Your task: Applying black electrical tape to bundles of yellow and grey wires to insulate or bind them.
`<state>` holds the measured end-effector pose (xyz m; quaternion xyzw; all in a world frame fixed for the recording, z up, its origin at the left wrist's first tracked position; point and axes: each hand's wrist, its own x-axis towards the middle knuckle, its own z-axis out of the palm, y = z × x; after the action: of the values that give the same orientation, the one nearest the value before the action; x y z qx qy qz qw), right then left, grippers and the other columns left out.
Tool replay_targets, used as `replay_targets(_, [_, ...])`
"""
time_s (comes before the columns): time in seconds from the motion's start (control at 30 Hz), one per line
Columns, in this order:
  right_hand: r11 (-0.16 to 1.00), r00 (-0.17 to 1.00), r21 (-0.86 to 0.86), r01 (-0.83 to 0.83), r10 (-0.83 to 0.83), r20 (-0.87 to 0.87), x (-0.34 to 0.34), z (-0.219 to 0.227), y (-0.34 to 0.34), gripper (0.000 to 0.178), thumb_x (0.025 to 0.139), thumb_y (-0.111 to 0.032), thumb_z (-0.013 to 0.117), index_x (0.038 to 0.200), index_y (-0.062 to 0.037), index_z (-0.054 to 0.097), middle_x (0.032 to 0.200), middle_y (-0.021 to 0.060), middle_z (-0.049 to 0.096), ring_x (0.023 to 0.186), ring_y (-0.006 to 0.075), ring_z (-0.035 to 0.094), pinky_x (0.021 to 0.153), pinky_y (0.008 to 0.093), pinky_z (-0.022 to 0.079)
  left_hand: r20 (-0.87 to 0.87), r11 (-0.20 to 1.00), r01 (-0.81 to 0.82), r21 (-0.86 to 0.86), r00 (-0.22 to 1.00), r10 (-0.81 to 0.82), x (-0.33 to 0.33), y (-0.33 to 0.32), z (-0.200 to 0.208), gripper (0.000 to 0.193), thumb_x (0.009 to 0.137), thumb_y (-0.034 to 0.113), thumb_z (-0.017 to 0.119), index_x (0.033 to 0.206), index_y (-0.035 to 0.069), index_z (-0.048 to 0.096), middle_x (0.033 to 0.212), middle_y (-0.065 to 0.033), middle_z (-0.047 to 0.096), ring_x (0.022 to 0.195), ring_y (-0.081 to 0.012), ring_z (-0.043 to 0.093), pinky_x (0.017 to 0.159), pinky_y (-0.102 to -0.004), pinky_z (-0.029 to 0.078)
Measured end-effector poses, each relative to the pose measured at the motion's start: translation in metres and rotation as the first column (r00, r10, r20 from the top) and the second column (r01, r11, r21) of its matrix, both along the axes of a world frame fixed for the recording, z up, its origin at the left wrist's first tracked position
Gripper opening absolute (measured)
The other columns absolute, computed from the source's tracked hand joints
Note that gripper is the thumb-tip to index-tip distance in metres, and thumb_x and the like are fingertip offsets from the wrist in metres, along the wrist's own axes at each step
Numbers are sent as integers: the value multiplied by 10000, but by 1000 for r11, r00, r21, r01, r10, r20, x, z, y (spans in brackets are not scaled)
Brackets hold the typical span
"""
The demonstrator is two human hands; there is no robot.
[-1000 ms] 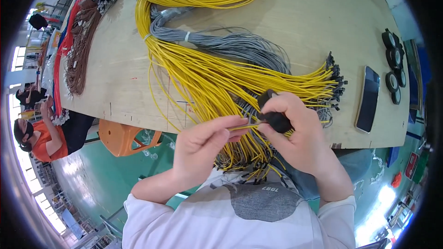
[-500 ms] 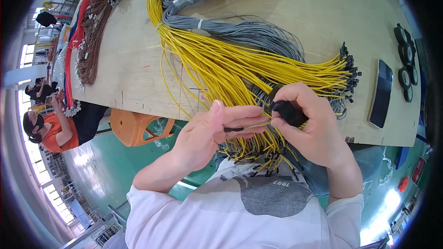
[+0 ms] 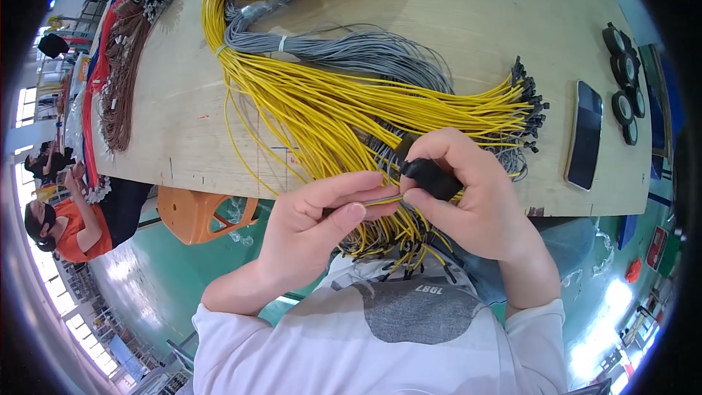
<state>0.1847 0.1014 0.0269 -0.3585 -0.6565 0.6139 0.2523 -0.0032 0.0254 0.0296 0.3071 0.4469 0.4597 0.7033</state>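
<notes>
A roll of black tape [image 3: 436, 180] is gripped between the thumb and fingers of my right hand [image 3: 479, 205]. Close beside it, my left hand [image 3: 307, 223] pinches a thin cable [image 3: 379, 200], thumb laid over the fingers. The cable spans the short gap toward the tape and my right thumb; whether tape sticks to it is too small to tell. Beneath and beyond both hands lies a large bundle of yellow cables [image 3: 314, 91] with black connectors [image 3: 528, 106] at the right. Other yellow cable ends hang over the table's near edge, close to my body.
Behind the yellow bundle lies a tied bundle of grey cables [image 3: 351, 51]. A phone [image 3: 585, 135] and several black tape rolls [image 3: 623, 69] rest at the table's right. Brown cables [image 3: 124, 77] lie far left, near an orange stool [image 3: 186, 216] and a seated person [image 3: 80, 227].
My left thumb, raised before, has come down onto the cable lying across the fingers. The whole view has shifted, so the table and cables appear further left.
</notes>
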Motion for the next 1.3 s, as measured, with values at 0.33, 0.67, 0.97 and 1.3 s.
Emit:
replay_targets(0.33, [925, 997, 376, -43, 13, 82, -4, -9, -7, 310, 702, 11, 591, 976, -99, 495, 854, 51, 562, 801, 243, 575, 827, 367, 362, -906, 712, 588, 383, 88, 414, 10, 5, 3, 168, 687, 76, 645, 852, 110, 647, 824, -12, 625, 791, -177, 574, 886, -445, 326])
replay_targets(0.67, [837, 952, 531, 131, -255, 168, 22, 16, -22, 195, 765, -59, 610, 959, -65, 595, 850, 26, 608, 737, 209, 575, 889, 418, 340, -772, 897, 272, 348, 626, 109, 24, 7, -8, 100, 731, -39, 607, 815, 14, 594, 680, -72, 542, 533, -153, 520, 450, -236, 382])
replay_targets(0.97, [816, 850, -386, 429, -510, -133, 13, -6, -68, 136, 809, 11, 584, 933, 22, 639, 677, 34, 611, 553, 28, 514, 475, 186, 398, -376, 986, -16, 166, 923, 78, 44, -5, -11, 54, 781, -52, 583, 780, -3, 560, 694, 6, 522, 569, -3, 435, 478, -159, 316])
replay_targets(1.3, [864, 862, -75, 498, -503, -60, 2, -17, -72, 186, 765, -2, 619, 948, 7, 651, 598, 63, 590, 496, 128, 516, 480, 249, 398, -322, 989, -55, 135, 942, 97, 44, -9, -14, 52, 796, -43, 580, 797, 4, 557, 701, 22, 521, 568, 4, 429, 480, -149, 313])
